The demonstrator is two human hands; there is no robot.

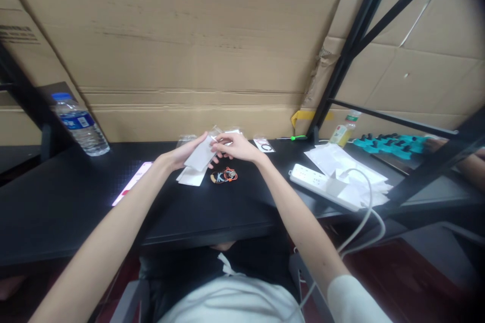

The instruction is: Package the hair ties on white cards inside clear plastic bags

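My left hand [186, 150] is closed round a white card [199, 155] that seems to be in a thin clear sleeve, held tilted above the black table. At the card's upper right edge, the fingers of my right hand [237, 146] are pinched together on it. Another white card [191, 177] shows just below, lying on or close to the tabletop. Between my wrists rests a small tangle of orange, white and tan cords [224, 175]. Clear packets [233, 131] behind my hands are partly hidden.
A lit phone [132, 182] and a water bottle [82, 128] are on the left. To the right lie a small packet with a black ring [264, 145], a white power strip [322, 186] with cables, and white papers [344, 164]. Cardboard [197, 50] walls the back; black frame posts [341, 65] stand right.
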